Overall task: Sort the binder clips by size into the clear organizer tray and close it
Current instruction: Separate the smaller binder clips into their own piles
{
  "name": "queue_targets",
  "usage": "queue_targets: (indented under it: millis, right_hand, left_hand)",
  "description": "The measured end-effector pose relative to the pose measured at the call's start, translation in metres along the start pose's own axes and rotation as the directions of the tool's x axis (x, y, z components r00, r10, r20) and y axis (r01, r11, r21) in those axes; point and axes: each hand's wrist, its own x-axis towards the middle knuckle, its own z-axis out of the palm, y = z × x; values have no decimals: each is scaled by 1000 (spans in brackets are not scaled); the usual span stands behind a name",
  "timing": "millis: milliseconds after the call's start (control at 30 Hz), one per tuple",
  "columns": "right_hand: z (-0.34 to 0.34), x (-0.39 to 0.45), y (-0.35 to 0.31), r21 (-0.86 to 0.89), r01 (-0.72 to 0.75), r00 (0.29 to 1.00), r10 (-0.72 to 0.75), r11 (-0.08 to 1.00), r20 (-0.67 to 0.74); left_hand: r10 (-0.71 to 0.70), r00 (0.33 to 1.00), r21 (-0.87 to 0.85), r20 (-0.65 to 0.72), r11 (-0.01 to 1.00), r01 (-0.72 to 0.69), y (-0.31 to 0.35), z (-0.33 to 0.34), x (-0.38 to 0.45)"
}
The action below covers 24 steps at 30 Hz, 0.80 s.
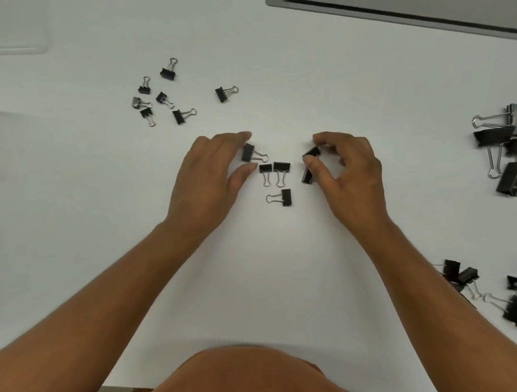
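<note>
Black binder clips lie on a white table [286, 270]. My left hand [210, 177] reaches over a small clip [248, 152], its fingertips and thumb at the clip's black body. My right hand [346, 172] pinches a small clip [311, 152] between index finger and thumb, with another clip [306, 174] just under the thumb. Between my hands lie three small clips [275, 176]. Several tiny clips [160, 95] sit in a loose group at the far left. The clear organizer tray [6, 47] is faintly visible at the far left edge.
Large clips [508, 147] are piled at the right edge, and medium clips [505, 292] lie at the near right. A grey recessed panel [406, 2] fills the far right corner. The table's near edge is at the bottom, by my body.
</note>
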Motion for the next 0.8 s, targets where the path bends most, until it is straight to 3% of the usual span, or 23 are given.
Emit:
queue_targets:
  millis: [233, 367, 433, 500, 567, 667, 800]
  right_hand:
    - [5, -7, -9, 151, -47, 998, 40, 987, 47]
    - [8, -14, -3, 211, -46, 998, 54, 976, -35]
    - [9, -20, -4, 91, 21, 990, -8, 996, -141]
    - [13, -25, -8, -85, 151, 973, -163, 985, -162]
    - [21, -27, -16, -217, 240, 964, -259, 946, -63]
    - [32, -22, -24, -344, 281, 960, -259, 896, 110]
    - [39, -12, -24, -315, 263, 964, -232, 912, 134]
  left_hand:
    - [-55, 997, -73, 57, 996, 59, -9, -3, 2]
    - [1, 1000, -71, 27, 997, 1, -17, -5, -8]
    - [54, 998, -46, -22, 997, -55, -20, -3, -15]
    - [64, 996, -25, -59, 998, -66, -20, 1, -23]
    - [87, 993, 12, -75, 996, -86, -18, 7, -28]
    - [96, 994, 105, -46, 990, -91, -18, 11, -29]
    - [37, 997, 153, -62, 988, -27, -20, 11, -28]
